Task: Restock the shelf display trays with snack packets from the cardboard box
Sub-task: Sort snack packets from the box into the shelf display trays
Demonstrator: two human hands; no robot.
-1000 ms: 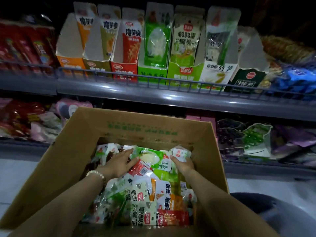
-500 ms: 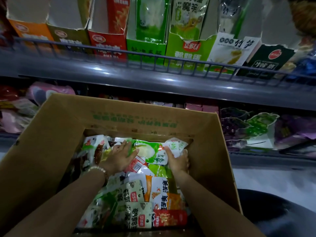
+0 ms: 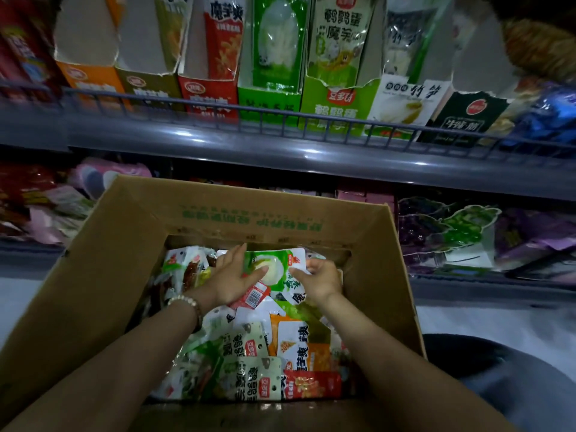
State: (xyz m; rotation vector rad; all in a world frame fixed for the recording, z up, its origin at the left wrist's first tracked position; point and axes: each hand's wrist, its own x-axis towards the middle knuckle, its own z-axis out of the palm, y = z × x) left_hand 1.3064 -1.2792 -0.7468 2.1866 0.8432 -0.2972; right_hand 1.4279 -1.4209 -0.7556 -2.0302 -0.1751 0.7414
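Note:
An open cardboard box in front of me holds several loose snack packets. A green and white packet lies on top at the far end. My left hand lies flat with straight fingers on the packets, thumb touching the green packet's left side. My right hand has curled fingers pinching the green packet's right edge. A row of display trays stands on the shelf above: orange, olive, red, green, light green, white and dark green.
A grey wire rail runs along the upper shelf's front edge. The lower shelf behind the box holds pink packs on the left and grape-printed bags on the right. A dark rounded object sits at bottom right.
Both hands have shifted toward the box's far end and closed in on the green packet. My right hand's fingers have curled onto its edge. The camera has come nearer to the shelf.

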